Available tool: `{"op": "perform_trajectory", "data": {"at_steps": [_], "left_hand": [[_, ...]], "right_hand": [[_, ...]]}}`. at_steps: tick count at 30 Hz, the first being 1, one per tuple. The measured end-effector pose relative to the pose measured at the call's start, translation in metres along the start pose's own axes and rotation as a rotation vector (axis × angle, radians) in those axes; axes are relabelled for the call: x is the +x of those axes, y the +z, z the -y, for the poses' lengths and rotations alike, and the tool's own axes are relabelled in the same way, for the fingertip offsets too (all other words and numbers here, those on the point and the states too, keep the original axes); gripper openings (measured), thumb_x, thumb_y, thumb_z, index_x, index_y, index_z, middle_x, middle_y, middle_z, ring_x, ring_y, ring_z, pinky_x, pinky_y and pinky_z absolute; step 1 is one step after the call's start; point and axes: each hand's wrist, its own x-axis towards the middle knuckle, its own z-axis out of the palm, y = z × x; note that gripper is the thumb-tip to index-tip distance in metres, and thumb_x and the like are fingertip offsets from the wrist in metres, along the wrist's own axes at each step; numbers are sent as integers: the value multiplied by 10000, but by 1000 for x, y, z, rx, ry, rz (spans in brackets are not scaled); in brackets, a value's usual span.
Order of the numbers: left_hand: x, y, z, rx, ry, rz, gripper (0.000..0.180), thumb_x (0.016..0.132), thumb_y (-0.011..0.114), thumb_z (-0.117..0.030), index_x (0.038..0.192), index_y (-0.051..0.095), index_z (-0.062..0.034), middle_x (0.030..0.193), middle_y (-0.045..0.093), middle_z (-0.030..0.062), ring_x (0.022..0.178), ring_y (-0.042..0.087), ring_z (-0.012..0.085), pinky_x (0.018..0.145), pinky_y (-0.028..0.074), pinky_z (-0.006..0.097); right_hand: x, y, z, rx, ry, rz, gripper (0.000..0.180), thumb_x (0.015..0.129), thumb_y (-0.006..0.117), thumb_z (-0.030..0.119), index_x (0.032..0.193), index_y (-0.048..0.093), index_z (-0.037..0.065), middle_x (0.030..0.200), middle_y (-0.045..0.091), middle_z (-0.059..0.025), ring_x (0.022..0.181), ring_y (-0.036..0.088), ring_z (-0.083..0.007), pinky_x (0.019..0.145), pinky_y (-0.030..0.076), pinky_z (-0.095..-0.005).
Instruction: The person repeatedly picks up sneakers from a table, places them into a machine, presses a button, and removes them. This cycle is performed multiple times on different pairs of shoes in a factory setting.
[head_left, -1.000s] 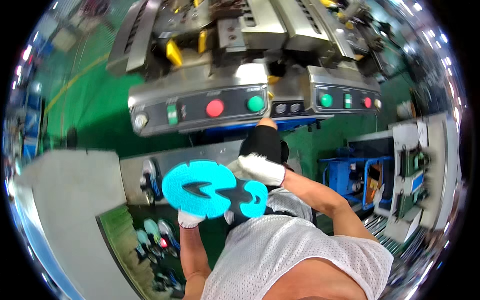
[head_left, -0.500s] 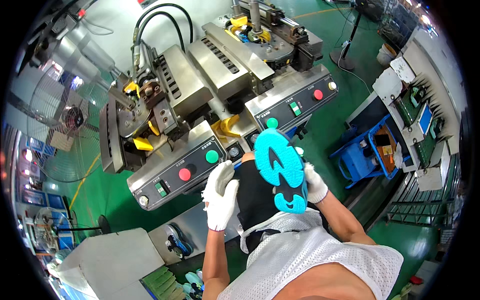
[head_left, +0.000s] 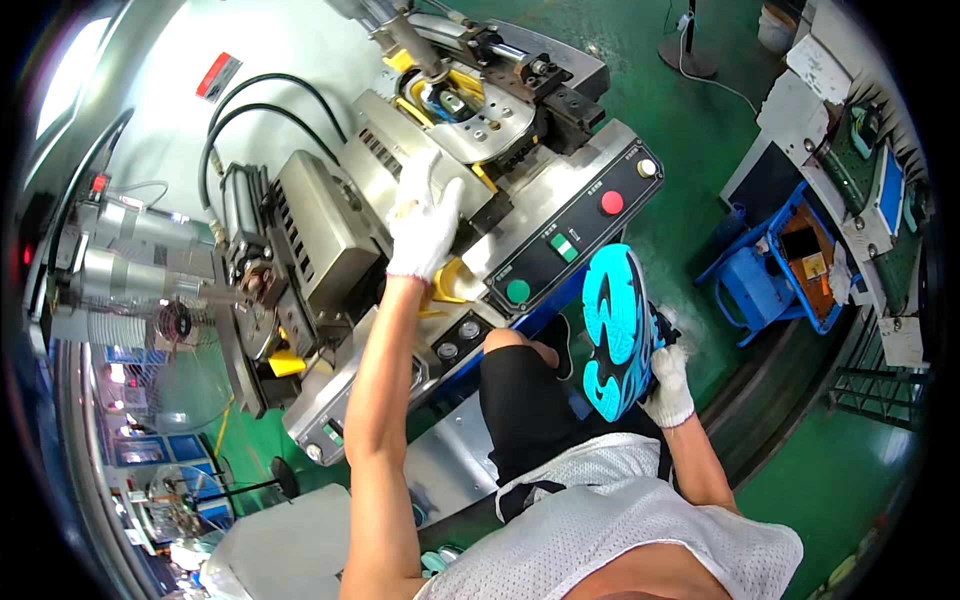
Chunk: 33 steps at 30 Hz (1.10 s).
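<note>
My right hand (head_left: pixel 670 387), in a white knit glove, is closed around a sports shoe (head_left: pixel 615 315) near its heel. The shoe is tipped so that its turquoise sole faces up; the fingers are partly hidden behind it. My left hand (head_left: pixel 425 220), gloved the same way, reaches out over a two-station metal machine (head_left: pixel 318 215). Its thumb stands apart from the fingers and it holds nothing. Whether it touches the metal cover below it, I cannot tell. Beyond that hand, a dark and blue item (head_left: pixel 452 103) sits among yellow pads (head_left: pixel 462 85) in the machine's right station.
The right control panel (head_left: pixel 575 225) has a green button (head_left: pixel 517 291) and a red button (head_left: pixel 612 202). Black hoses (head_left: pixel 290 80) arch behind the machine. A blue chair-like frame (head_left: pixel 745 290) and a rack (head_left: pixel 870 230) stand to the right. A fan stand (head_left: pixel 690 50) is at the far right.
My left hand has moved from above the lap, forward over the machine. My right hand has carried the shoe rightward and turned it. The view has shifted, showing more wall at the left.
</note>
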Motion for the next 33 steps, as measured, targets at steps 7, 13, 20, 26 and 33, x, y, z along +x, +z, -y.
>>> {"op": "perform_trajectory", "data": {"at_steps": [7,13,20,26,33], "left_hand": [[133,97,79,165,-153,154,628,999,582,-323,1521,452,0,1547,469,308,1434,478,425,1200,373,446],[211,155,136,186,-442,67,641,932,642,-328,1497,536,-43,1290,703,244,1167,696,360,1024,518,417],[213,151,141,-68,-348,-328,408,927,718,-144,1325,677,-64,1157,727,121,1005,695,211,916,557,337],[147,58,12,-473,-210,-623,467,983,650,-50,1437,546,-17,1285,679,179,1141,663,236,1033,509,337],[-98,-28,-40,-470,164,-170,417,880,593,91,1279,621,-27,1311,676,160,1240,638,322,1139,454,463]], "right_hand": [[25,-53,3,10,92,-232,817,843,864,510,1353,583,-64,1193,722,-86,1001,719,-173,865,610,-378],[59,-78,5,-18,50,-301,909,852,846,539,1490,497,-6,1318,698,-125,1131,722,-263,941,620,-454],[62,-78,-4,28,84,-356,693,853,878,424,1309,600,-18,1189,716,-86,1015,717,-193,884,616,-404],[75,-38,5,-108,-71,-455,231,939,776,200,1010,608,60,863,612,33,692,573,-92,642,526,-315],[191,32,57,-772,-507,-213,402,959,753,247,1277,675,14,1010,680,-20,879,589,-99,778,502,-306]]}}
